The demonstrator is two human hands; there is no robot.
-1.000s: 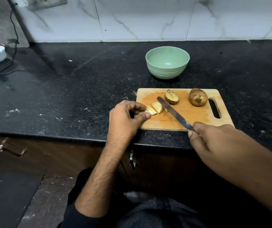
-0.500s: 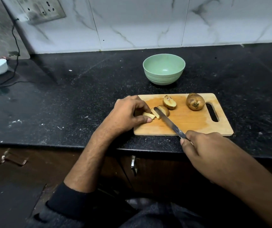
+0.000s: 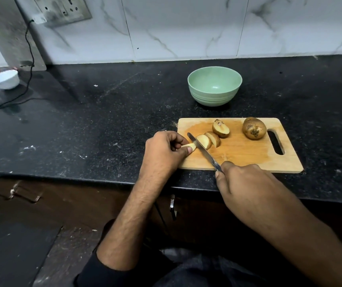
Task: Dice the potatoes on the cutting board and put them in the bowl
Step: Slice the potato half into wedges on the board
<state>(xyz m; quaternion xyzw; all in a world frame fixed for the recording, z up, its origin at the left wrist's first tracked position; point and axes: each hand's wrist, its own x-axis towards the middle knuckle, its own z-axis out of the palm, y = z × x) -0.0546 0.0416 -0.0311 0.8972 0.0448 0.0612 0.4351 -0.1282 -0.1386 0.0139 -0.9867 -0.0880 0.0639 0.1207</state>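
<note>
A black speckled counter (image 3: pixel 104 125) runs across the middle of the frame, backed by white marble-look tiles (image 3: pixel 186 27) with a socket plate (image 3: pixel 62 9) at the upper left. A wooden board (image 3: pixel 248 154) lies right of centre near the counter's front edge, its handle slot to the right. Above it in the frame, apart from the board, stands a green bowl (image 3: pixel 215 85) with nothing in it.

On the board, a whole potato (image 3: pixel 254 128) sits at the upper right, and a half (image 3: pixel 220 128) lies to its left. Below and left of that lie two slices (image 3: pixel 208 140), leaning on one another. The left hand (image 3: pixel 166 151) at the board's left edge pinches a pale piece (image 3: pixel 189 146) between curled fingers and thumb. The right hand (image 3: pixel 246 183), at the board's lower edge, has its fingers wrapped round the handle of a knife (image 3: pixel 204 152); the blade runs up-left, between the pinched piece and the nearest slice.

At the far left stand a white bowl (image 3: pixel 4 79) and a black cable (image 3: pixel 28 59).
</note>
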